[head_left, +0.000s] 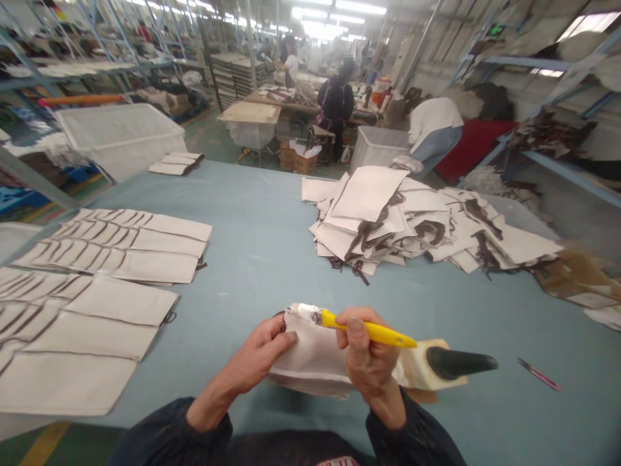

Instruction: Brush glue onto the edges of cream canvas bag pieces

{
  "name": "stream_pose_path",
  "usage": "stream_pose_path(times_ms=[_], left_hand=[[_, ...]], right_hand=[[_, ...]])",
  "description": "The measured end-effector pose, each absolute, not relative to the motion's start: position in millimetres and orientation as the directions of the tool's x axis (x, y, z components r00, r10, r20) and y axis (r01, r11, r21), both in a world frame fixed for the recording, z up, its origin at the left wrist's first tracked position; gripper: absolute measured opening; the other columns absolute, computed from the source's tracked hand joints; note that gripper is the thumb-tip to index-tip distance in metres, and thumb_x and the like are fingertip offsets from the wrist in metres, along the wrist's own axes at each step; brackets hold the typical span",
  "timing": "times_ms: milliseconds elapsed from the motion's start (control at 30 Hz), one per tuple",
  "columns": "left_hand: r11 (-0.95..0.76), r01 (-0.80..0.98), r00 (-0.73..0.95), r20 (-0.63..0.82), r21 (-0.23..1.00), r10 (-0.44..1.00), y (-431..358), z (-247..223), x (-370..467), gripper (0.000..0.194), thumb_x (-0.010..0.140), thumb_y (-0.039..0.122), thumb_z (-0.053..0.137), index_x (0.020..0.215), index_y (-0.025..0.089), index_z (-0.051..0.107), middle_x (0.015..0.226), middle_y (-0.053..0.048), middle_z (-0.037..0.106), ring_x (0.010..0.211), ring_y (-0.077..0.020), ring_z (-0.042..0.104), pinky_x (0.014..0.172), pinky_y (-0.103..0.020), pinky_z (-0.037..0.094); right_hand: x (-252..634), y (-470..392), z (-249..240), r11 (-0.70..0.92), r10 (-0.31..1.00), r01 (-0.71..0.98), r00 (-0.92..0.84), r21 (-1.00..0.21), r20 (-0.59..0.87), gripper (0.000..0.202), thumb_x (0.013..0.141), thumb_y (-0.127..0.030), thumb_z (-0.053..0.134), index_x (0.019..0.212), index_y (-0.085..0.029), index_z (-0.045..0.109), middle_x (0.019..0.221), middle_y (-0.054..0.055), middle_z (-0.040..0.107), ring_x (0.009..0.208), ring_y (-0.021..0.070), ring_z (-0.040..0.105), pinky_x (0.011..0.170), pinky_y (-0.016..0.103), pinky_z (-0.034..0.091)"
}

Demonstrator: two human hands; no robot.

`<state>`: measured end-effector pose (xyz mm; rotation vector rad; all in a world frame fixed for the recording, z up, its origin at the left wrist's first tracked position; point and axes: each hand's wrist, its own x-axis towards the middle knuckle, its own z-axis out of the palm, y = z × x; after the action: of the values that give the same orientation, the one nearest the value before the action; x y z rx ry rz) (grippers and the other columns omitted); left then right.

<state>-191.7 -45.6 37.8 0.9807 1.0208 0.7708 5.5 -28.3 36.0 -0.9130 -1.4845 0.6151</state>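
My right hand (pixel 369 359) is closed around the yellow handle of a paintbrush (pixel 383 333). The brush's white-coated bristles rest at the upper left corner of a cream fabric piece (pixel 317 346) with a folded lower edge. At that same corner my left hand (pixel 257 356) pinches the fabric, thumb on top, with a bit of dark cord by its fingertips. Just right of my right hand, a dark tapered object (pixel 458 362) lies on a cream, stained pad (pixel 412 369); I cannot tell its kind.
Cream fabric pieces with dark edging lie overlapped in rows (pixel 121 246) at left. A loose heap of similar pieces (pixel 369 194) with dark cords covers the back right. Thread snips (pixel 538 374) lie at right, near a cardboard box (pixel 577 278). Two people (pixel 336 100) work beyond the table.
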Motion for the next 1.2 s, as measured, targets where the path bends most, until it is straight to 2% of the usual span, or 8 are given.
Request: stream_pose_path(times_ms=[200, 400, 567, 733, 833, 933, 1067, 1200], left_hand=[[0.388, -0.092, 0.367, -0.331, 0.917, 0.869, -50.7, 36.4, -192.0, 0.039, 0.089, 0.045, 0.065, 0.113, 0.015, 0.073, 0.094, -0.005, 0.076, 0.082, -0.0189, 0.063, 0.076, -0.028, 0.048], [0.398, -0.045, 0.359, -0.357, 0.916, 0.862, -51.8, 32.7, -190.8, 0.04, 0.088, 0.049, 0.066, 0.107, 0.015, 0.075, 0.092, -0.005, 0.076, 0.08, -0.0188, 0.062, 0.075, -0.028, 0.047], [0.415, -0.053, 0.366, -0.369, 0.908, 0.854, -51.9, 29.8, -190.8, 0.042, 0.087, 0.05, 0.067, 0.107, 0.015, 0.076, 0.089, -0.005, 0.076, 0.08, -0.0197, 0.063, 0.076, -0.028, 0.048], [0.36, -0.013, 0.368, -0.33, 0.933, 0.869, -50.0, 34.8, -188.3, 0.041, 0.089, 0.05, 0.065, 0.107, 0.015, 0.076, 0.091, -0.005, 0.076, 0.083, -0.0211, 0.064, 0.078, -0.03, 0.05], [0.187, 0.091, 0.385, -0.207, 0.978, 0.899, -51.3, 36.5, -185.2, 0.034, 0.096, 0.044, 0.057, 0.105, 0.017, 0.075, 0.092, -0.005, 0.075, 0.086, -0.0211, 0.064, 0.082, -0.031, 0.052], [-0.133, 0.28, 0.386, 0.015, 0.951, 0.923, -56.7, 27.8, -184.2, 0.029, 0.103, 0.031, 0.046, 0.099, 0.018, 0.072, 0.093, -0.006, 0.073, 0.087, -0.02, 0.064, 0.084, -0.032, 0.052], [-0.521, 0.484, 0.424, 0.333, 0.703, 0.843, -64.7, 5.4, -186.6, 0.03, 0.103, 0.014, 0.04, 0.084, 0.02, 0.061, 0.079, -0.006, 0.066, 0.075, -0.0187, 0.059, 0.07, -0.03, 0.048], [-0.657, 0.594, 0.49, 0.438, 0.465, 0.754, -67.0, -8.4, -188.2, 0.029, 0.098, 0.005, 0.04, 0.083, 0.02, 0.059, 0.072, -0.005, 0.062, 0.068, -0.0188, 0.055, 0.064, -0.031, 0.043]], right_hand=[[8.7, -32.6, 55.2, 0.713, 0.68, 0.363, -0.15, -0.6, 0.718, 0.031, 0.11, -0.029, 0.048, 0.084, -0.023, 0.065, 0.062, -0.002, 0.065, 0.048, 0.0121, 0.058, 0.052, 0.025, 0.049], [12.9, -34.8, 48.7, 0.641, 0.753, 0.35, -0.112, -0.683, 0.649, 0.031, 0.109, -0.032, 0.049, 0.086, -0.023, 0.067, 0.058, -0.003, 0.06, 0.048, 0.0134, 0.057, 0.052, 0.026, 0.05], [16.3, -37.8, 43.7, 0.596, 0.785, 0.328, -0.047, -0.732, 0.618, 0.025, 0.108, -0.031, 0.052, 0.09, -0.023, 0.068, 0.058, -0.004, 0.058, 0.046, 0.0122, 0.053, 0.047, 0.024, 0.044], [14.6, -37.9, 46.4, 0.608, 0.788, 0.295, -0.117, -0.737, 0.604, 0.026, 0.107, -0.029, 0.052, 0.089, -0.023, 0.069, 0.057, -0.004, 0.058, 0.046, 0.0117, 0.053, 0.05, 0.024, 0.047], [18.8, -39.5, 45.7, 0.558, 0.808, 0.315, 0.006, -0.768, 0.589, 0.024, 0.107, -0.03, 0.053, 0.091, -0.023, 0.07, 0.06, -0.004, 0.058, 0.047, 0.0113, 0.053, 0.049, 0.023, 0.046], [26.9, -48.5, 46.6, 0.509, 0.835, 0.224, 0.108, -0.831, 0.54, 0.026, 0.109, -0.032, 0.051, 0.093, -0.022, 0.07, 0.058, -0.005, 0.056, 0.045, 0.0104, 0.051, 0.046, 0.022, 0.043], [33.2, -60.4, 50.7, 0.458, 0.869, 0.215, 0.098, -0.862, 0.486, 0.028, 0.11, -0.034, 0.052, 0.092, -0.022, 0.071, 0.058, -0.004, 0.056, 0.042, 0.01, 0.048, 0.043, 0.022, 0.039], [27.7, -64.2, 53.9, 0.475, 0.855, 0.339, 0.042, -0.812, 0.518, 0.028, 0.109, -0.034, 0.053, 0.09, -0.023, 0.071, 0.062, -0.002, 0.062, 0.041, 0.0102, 0.048, 0.041, 0.023, 0.04]])
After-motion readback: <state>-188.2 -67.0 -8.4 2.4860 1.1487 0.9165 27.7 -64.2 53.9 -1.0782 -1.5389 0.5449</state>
